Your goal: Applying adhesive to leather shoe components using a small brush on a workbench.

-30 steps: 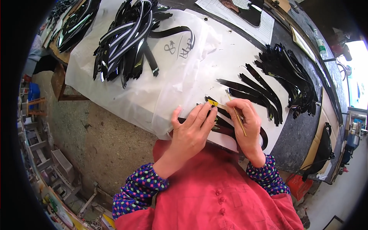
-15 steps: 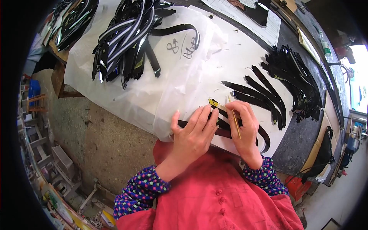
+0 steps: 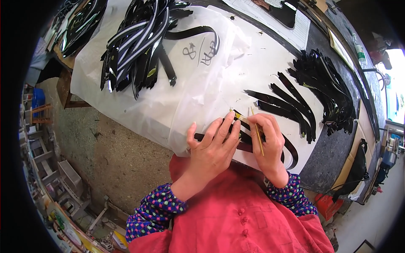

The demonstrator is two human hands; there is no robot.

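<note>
Glossy black curved strip under flattened hands

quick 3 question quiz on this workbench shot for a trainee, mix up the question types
1. True or false: the left hand lies flat, pressing a black strip onto the white sheet.
2. What does the right hand hold? A) scissors B) a thin stick-like brush C) a hammer
3. Fill in: the big heap of black and white strips lies toward the person's ____ side.

Key: 1 true; 2 B; 3 left
</note>
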